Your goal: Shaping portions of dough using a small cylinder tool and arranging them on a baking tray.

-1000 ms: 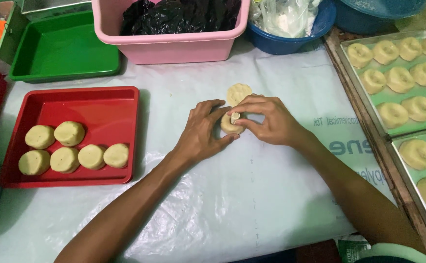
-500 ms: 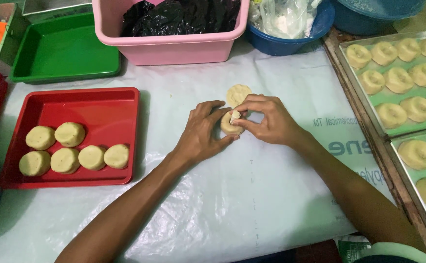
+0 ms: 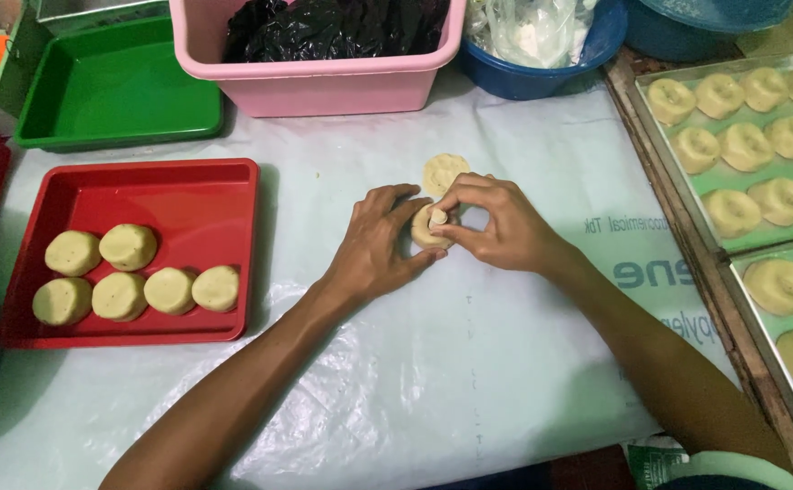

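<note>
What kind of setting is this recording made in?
Probably a small bakery or home pastry workstation: both hands shape a dough piece on a plastic-covered table, dough balls sit in a red tray, and shaped pieces fill baking trays.

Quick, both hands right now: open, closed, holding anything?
Left hand: curled around the dough piece, holding it on the table.
Right hand: closed, fingertips pinching the small white plug on the same dough piece.

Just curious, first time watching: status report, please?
Left hand and right hand both pinching one dough piece. Flat dough round just beyond. Nothing in the way.
</note>
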